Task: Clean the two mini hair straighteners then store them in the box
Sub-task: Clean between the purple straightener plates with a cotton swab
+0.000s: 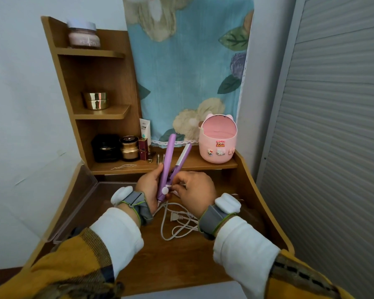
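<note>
Purple mini hair straightener (168, 167) is gripped by the left hand (148, 186); right hand (195, 188) pinches something small and white against its hinge, apparently cleaning; boxing remains.

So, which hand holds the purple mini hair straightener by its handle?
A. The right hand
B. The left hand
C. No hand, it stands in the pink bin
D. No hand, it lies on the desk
B: the left hand wraps the handle of the purple mini hair straightener, plates open and pointing up, while the right hand pinches something small and white at its base.
</note>
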`<act>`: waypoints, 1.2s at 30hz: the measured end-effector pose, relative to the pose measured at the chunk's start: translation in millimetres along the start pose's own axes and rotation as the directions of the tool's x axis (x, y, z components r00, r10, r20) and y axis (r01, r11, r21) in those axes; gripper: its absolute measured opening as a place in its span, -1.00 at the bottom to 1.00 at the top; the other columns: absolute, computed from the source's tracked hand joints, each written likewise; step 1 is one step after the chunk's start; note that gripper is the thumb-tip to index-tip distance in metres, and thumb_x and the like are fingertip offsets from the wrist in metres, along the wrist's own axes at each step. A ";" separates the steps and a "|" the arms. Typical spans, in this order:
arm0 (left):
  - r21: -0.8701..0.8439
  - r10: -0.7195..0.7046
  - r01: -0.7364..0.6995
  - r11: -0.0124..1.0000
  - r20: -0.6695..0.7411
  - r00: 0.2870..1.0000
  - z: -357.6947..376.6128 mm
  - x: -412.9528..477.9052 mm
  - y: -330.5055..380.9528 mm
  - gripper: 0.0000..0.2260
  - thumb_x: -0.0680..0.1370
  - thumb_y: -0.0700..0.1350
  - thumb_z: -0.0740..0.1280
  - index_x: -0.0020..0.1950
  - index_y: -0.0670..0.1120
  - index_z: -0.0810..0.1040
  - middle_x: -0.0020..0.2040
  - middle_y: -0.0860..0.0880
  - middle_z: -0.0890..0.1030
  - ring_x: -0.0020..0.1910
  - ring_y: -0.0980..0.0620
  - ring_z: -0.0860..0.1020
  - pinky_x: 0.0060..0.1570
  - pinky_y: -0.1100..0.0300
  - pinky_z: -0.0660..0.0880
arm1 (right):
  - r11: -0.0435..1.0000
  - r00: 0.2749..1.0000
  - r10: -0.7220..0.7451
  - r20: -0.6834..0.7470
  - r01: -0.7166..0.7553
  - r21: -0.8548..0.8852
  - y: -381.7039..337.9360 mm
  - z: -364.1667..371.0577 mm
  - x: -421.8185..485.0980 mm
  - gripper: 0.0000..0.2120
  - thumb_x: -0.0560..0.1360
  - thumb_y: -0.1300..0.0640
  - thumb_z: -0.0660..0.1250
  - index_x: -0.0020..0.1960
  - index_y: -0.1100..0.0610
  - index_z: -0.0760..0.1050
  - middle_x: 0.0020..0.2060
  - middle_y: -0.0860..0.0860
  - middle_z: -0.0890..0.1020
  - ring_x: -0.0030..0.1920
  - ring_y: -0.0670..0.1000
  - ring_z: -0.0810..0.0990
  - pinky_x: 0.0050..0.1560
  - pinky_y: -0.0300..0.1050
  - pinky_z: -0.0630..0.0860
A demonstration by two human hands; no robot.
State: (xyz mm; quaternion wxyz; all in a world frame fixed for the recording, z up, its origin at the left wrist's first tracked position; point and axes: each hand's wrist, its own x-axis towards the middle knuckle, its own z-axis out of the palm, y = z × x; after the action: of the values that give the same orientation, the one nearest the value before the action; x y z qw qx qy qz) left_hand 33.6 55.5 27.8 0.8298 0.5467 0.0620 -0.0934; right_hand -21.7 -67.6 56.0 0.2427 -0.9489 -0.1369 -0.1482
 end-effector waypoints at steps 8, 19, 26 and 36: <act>0.093 0.051 -0.045 0.995 -0.059 0.997 4.1 0.7 -0.8 -0.62 0.54 0.15 0.23 0.04 -0.14 0.61 -0.34 -0.11 0.55 -0.54 0.03 0.45 -0.59 0.30 0.34 | 0.997 0.995 0.042 -0.085 -0.048 -0.058 -0.2 1.2 -0.2 -0.81 0.56 0.05 0.17 0.03 0.00 0.56 -0.01 -0.02 0.63 0.00 0.05 0.55 0.01 -0.05 0.48; 0.209 0.032 -0.025 0.978 -0.032 0.999 -7.5 -12.2 5.8 -0.72 0.58 0.04 0.23 0.16 -0.10 0.52 -0.18 -0.15 0.61 -0.39 0.02 0.50 -0.53 0.25 0.40 | 0.915 0.878 0.351 -0.326 -0.247 0.320 28.3 -16.9 8.3 -0.87 0.51 0.08 0.31 -0.03 0.04 0.62 -0.08 -0.01 0.68 -0.04 0.01 0.59 0.03 -0.03 0.54; 0.721 0.278 -0.301 0.625 0.156 0.948 6.0 -25.0 4.9 -0.49 0.41 -0.11 0.47 0.33 0.01 0.43 0.04 0.04 0.58 -0.06 0.08 0.57 -0.09 0.24 0.53 | 0.944 0.929 0.232 -0.288 -0.143 0.299 28.4 -7.5 4.9 -0.87 0.49 0.14 0.33 -0.03 0.07 0.65 -0.09 0.00 0.69 -0.05 -0.01 0.61 0.02 -0.08 0.53; 0.893 0.417 -0.266 0.362 0.101 0.903 5.8 -24.8 3.0 -0.44 0.34 -0.14 0.53 0.28 0.06 0.45 0.18 0.08 0.60 0.12 0.10 0.55 0.09 0.28 0.41 | 0.909 0.830 0.412 -0.377 -0.403 0.106 44.0 -10.8 8.4 -0.84 0.54 0.07 0.24 0.01 0.03 0.58 -0.11 0.01 0.66 -0.12 0.04 0.59 -0.17 -0.17 0.48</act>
State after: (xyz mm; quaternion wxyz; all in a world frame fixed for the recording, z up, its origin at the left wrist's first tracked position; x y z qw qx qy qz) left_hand 10.1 53.4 37.9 0.4100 0.9048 -0.0523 0.1022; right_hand -1.6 -108.6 49.5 0.3016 -0.9043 0.1179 -0.2781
